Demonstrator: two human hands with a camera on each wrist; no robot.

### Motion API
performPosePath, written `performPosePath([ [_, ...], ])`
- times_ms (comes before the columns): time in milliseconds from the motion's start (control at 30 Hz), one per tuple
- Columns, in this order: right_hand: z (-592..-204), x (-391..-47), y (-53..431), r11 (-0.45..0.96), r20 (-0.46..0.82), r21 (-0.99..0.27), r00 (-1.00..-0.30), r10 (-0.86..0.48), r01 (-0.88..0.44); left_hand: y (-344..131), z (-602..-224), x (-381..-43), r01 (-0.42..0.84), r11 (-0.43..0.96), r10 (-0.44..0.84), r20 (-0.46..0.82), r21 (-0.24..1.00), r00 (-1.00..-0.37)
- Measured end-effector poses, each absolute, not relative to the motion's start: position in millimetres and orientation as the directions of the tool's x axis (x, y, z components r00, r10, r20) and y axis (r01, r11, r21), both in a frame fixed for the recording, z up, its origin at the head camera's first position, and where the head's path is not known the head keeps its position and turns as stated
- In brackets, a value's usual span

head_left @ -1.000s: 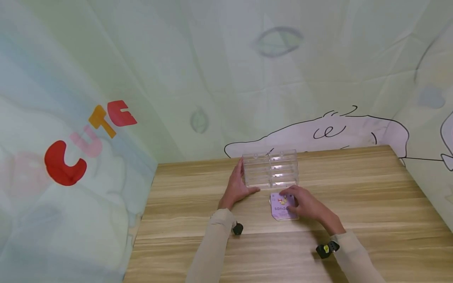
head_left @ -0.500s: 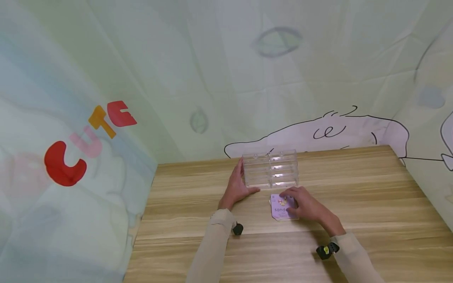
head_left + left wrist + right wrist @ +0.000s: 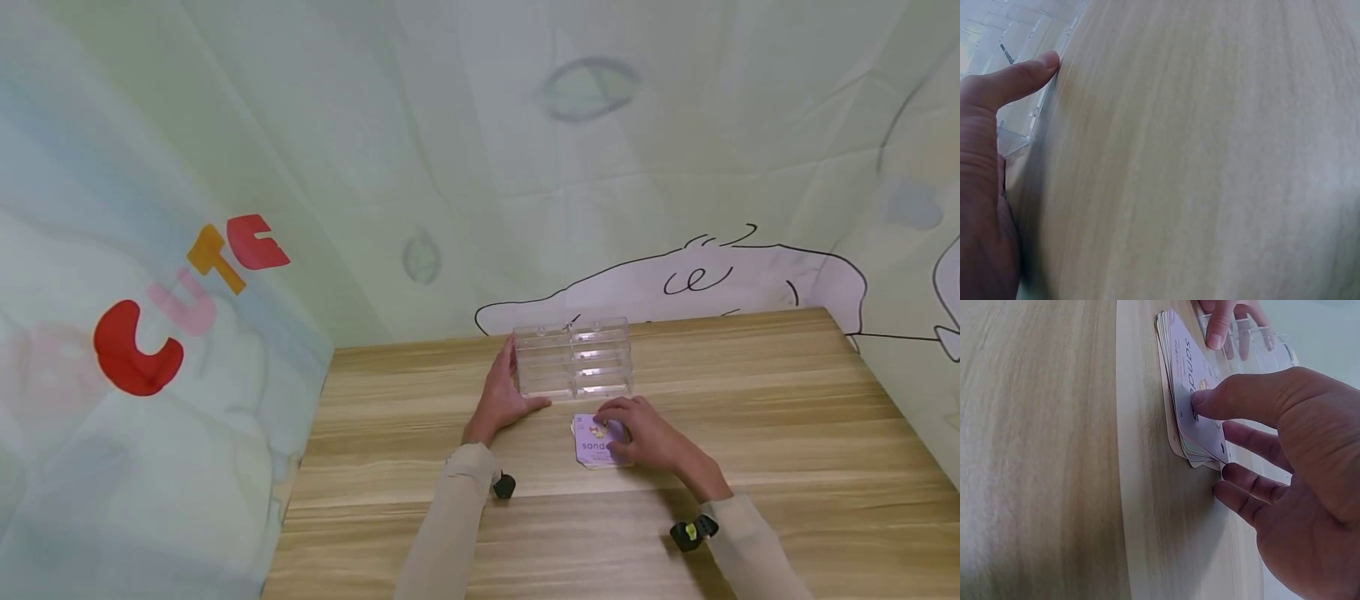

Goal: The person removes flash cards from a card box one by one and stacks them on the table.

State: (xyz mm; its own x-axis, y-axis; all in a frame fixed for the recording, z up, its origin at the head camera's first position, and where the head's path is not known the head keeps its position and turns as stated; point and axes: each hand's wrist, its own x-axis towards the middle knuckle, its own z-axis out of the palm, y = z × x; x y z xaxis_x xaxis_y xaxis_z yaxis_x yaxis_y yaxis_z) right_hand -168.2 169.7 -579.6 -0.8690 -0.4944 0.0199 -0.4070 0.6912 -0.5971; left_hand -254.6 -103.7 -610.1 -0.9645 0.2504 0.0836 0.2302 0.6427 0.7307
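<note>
A clear plastic organizer point(image 3: 573, 360) with two columns of compartments stands near the table's back edge. My left hand point(image 3: 501, 402) holds its left side, fingers along that side and thumb point(image 3: 1029, 74) on the front edge. In front of it lies a small stack of picture cards point(image 3: 1179, 381), slightly fanned, with rounded corners. The top card point(image 3: 589, 454) is lavender with a small picture and dark lettering, partly covered by my fingers. My right hand point(image 3: 651, 435) grips this card, its thumb point(image 3: 1235, 400) on the face and the index finger toward the far edge.
The wood-grain table point(image 3: 390, 467) extends to both sides of the hands. A printed cloth backdrop point(image 3: 420, 150) rises right behind its back edge and along the left. Dark wrist cameras point(image 3: 504, 485) sit on both wrists.
The top card has slid slightly toward me under my right fingers, and the right hand has shifted a little with it. The left hand and organizer have not moved.
</note>
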Motion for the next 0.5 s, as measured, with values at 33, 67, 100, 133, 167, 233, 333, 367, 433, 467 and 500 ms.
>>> performPosePath([
  [33, -579.3, -168.1, 169.6, 0.691, 0.018, -0.599, -0.870, -0.494, -0.405, -103.7, -610.4, -254.5, 0.231, 0.642, 0.250, 0.085, 0.731, -0.965],
  [67, -578.8, -167.9, 169.5, 0.691, 0.017, -0.599, -0.870, -0.493, -0.404, -103.6, -610.7, -254.5, 0.231, 0.641, 0.249, 0.087, 0.732, -0.965],
  [100, -578.8, -167.6, 169.5, 0.693, 0.017, -0.596, -0.869, -0.494, -0.406, -103.5, -610.9, -254.4, 0.229, 0.641, 0.247, 0.086, 0.733, -0.965],
  [133, -578.7, -167.5, 169.5, 0.694, 0.017, -0.595, -0.869, -0.494, -0.406, -103.4, -611.1, -254.3, 0.229, 0.637, 0.247, 0.087, 0.736, -0.965],
  [167, -578.9, -167.4, 169.6, 0.692, 0.019, -0.597, -0.869, -0.494, -0.406, -103.3, -611.2, -254.3, 0.229, 0.636, 0.246, 0.087, 0.737, -0.965],
  [233, -579.5, -167.4, 169.8, 0.687, 0.027, -0.600, -0.869, -0.495, -0.410, -103.2, -611.2, -254.2, 0.227, 0.635, 0.246, 0.086, 0.739, -0.965],
  [333, -580.3, -167.3, 170.2, 0.682, 0.041, -0.602, -0.869, -0.493, -0.416, -103.1, -610.9, -254.3, 0.228, 0.633, 0.248, 0.086, 0.740, -0.965],
  [367, -580.6, -167.3, 170.4, 0.679, 0.044, -0.605, -0.870, -0.492, -0.415, -103.2, -610.7, -254.5, 0.229, 0.635, 0.249, 0.086, 0.738, -0.965],
  [433, -580.8, -167.3, 170.8, 0.680, 0.043, -0.607, -0.872, -0.488, -0.411, -103.0, -610.7, -254.5, 0.230, 0.635, 0.249, 0.086, 0.738, -0.965],
  [467, -580.8, -167.2, 171.0, 0.679, 0.043, -0.608, -0.872, -0.488, -0.411, -102.9, -610.7, -254.5, 0.229, 0.635, 0.248, 0.086, 0.737, -0.965],
  [500, -580.8, -167.1, 171.4, 0.676, 0.040, -0.615, -0.872, -0.487, -0.406, -102.8, -610.6, -254.5, 0.229, 0.635, 0.248, 0.086, 0.738, -0.965],
])
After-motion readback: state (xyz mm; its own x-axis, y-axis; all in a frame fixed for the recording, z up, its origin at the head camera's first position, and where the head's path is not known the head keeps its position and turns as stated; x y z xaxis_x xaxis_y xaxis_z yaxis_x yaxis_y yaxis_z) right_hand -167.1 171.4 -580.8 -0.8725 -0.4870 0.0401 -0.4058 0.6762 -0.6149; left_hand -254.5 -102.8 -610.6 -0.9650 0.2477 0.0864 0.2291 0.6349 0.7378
